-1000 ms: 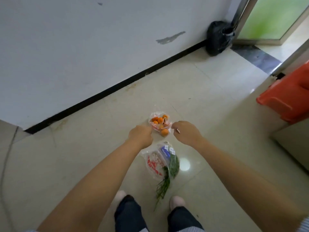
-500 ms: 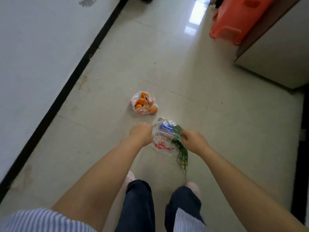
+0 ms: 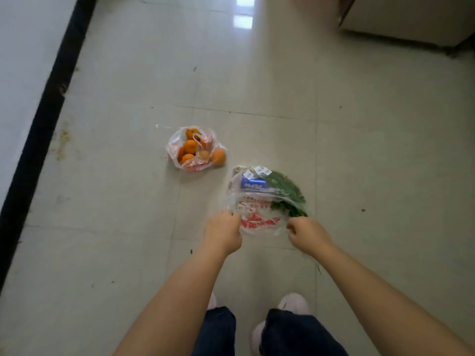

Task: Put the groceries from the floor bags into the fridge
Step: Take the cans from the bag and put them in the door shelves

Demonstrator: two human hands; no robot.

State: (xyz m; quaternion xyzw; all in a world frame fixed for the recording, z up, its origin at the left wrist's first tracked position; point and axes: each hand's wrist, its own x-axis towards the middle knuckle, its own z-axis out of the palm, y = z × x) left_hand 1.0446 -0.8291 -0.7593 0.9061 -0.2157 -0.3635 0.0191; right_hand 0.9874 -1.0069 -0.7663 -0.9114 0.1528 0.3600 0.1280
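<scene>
Greens bag [image 3: 259, 209]: clear plastic, red print, leafy greens and a blue pack inside; stretched between left hand [image 3: 224, 233] and right hand [image 3: 307, 233], each gripping one edge. Orange bag [image 3: 195, 150]: on floor [image 3: 359, 150], beyond left hand.

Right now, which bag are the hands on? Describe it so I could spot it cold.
On the tiled floor, just ahead of the person's shoes, lie two clear plastic bags. The nearer bag, gripped at its edge by the left hand and right hand, has red print and holds leafy greens and a blue pack; the other bag holds oranges.
</scene>
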